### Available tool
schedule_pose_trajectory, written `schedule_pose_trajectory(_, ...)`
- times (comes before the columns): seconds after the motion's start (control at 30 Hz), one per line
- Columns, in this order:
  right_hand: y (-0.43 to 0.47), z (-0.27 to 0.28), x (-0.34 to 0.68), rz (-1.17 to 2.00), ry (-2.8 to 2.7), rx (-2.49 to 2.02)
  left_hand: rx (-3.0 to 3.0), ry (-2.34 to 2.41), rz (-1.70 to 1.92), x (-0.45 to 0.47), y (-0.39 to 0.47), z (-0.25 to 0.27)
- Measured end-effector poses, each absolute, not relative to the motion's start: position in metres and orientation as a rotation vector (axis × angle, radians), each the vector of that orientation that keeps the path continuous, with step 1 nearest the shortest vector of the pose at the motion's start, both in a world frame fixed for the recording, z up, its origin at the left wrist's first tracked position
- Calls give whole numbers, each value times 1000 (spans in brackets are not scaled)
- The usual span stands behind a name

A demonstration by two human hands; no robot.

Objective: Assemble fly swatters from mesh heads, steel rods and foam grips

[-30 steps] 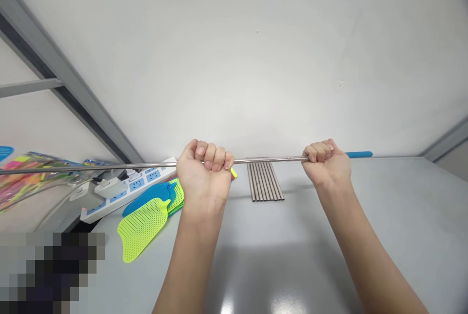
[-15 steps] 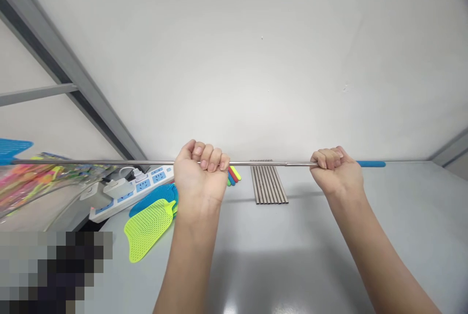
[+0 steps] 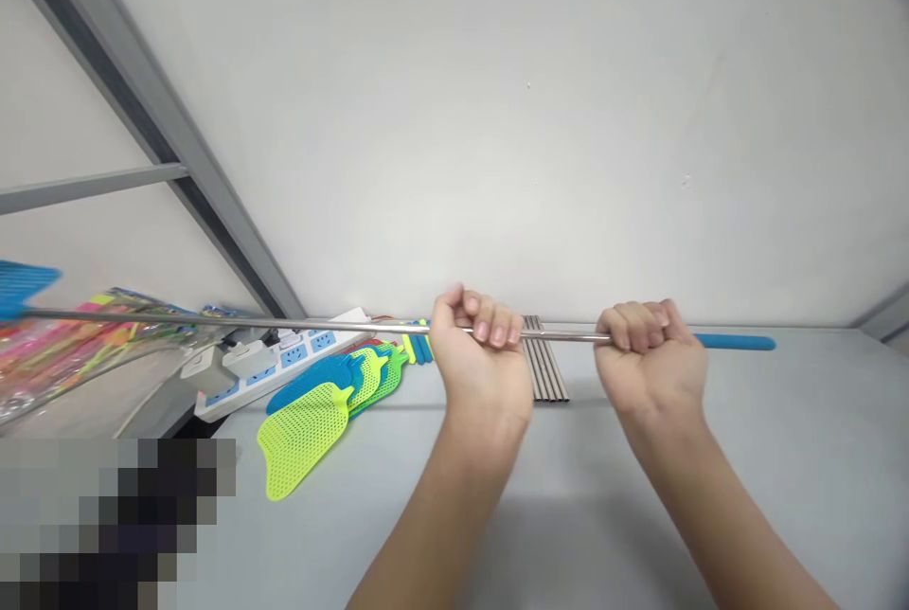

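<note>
A telescopic fly swatter point(image 3: 383, 328) is held level across the view, above the table. Its blue slotted head point(image 3: 26, 286) is at the far left, cut by the frame edge. The blue grip point(image 3: 739, 342) sticks out at the right. My left hand point(image 3: 484, 359) is closed around the thin metal rod near its middle, palm side toward me. Closer to the grip, my right hand point(image 3: 650, 359) wraps the rod in the same way. Behind my left hand lies a row of metal tubes point(image 3: 548, 373), partly hidden by it.
Loose perforated swatter heads in yellow-green point(image 3: 305, 439), blue point(image 3: 312, 383) and green overlap at the left. Coloured grips point(image 3: 420, 345) lie behind them. A power strip point(image 3: 245, 390) with plugs and some plastic-wrapped packages point(image 3: 78, 340) are farther left. A pale wall point(image 3: 540, 136) rises behind the table.
My left hand has moved right along the rod, closer to my right hand, and now covers part of the tubes. The view has shifted slightly, uncovering more swatter heads.
</note>
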State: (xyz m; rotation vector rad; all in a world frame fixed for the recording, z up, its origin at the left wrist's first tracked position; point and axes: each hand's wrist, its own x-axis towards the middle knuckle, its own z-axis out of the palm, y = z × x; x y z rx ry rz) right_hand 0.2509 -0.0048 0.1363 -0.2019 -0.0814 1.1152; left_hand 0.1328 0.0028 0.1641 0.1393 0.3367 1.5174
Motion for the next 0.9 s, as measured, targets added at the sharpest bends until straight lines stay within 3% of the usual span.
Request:
schedule_pose_trajectory(0.57, -6, 135, 245, 1290, -69, -243, 189, 380, 1401, 135, 5, 161)
schedule_pose_trajectory(0.9, -4, 140, 258, 1241, -168, -243, 256, 354, 1457, 134, 4, 161)
